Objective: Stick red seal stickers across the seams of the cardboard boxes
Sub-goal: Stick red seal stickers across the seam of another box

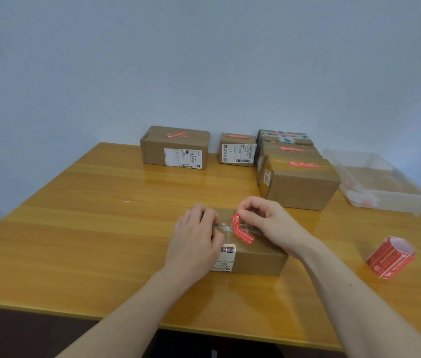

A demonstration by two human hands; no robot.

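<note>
A small cardboard box (258, 257) with a white label lies on the wooden table (88, 228) in front of me. My left hand (195, 244) rests on its left end, fingers curled over the top. A red seal sticker (240, 229) lies partly on the box's taped top; my right hand (263, 223) pinches its raised far end between thumb and forefinger. A roll of red stickers (391, 257) lies on the table to the right.
Several cardboard boxes with red stickers on top stand at the back: one at the left (175, 147), a smaller one (237, 149), others stacked at the right (299, 182). A clear plastic tray (374, 179) sits at the far right. The table's front edge is close below my arms.
</note>
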